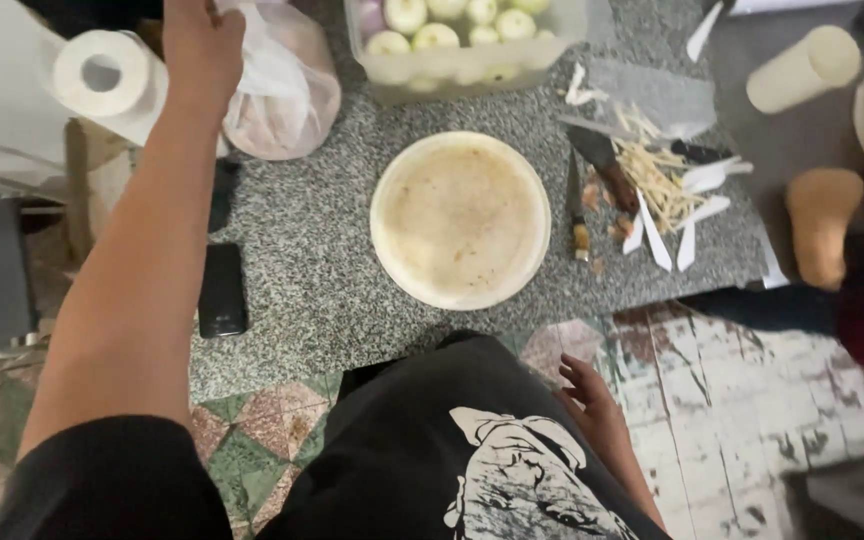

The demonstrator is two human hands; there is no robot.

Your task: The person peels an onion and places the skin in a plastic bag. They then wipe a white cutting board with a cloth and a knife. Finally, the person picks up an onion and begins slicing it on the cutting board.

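My left hand (200, 45) reaches far across the speckled granite counter (312, 270) and rests on a clear plastic bag (287, 85) with something pale inside; whether the fingers grip it is hidden. My right hand (592, 405) hangs by my side below the counter edge, fingers loosely apart, holding nothing. A round wooden board (460, 218) lies in the counter's middle.
A clear tub of peeled onions (457, 35) stands at the back. Two knives (592, 185), shredded strips and peels lie to the right. A butternut squash (822, 225), a cream cylinder (802, 68), a paper roll (107, 78) and a black phone (222, 290) are around.
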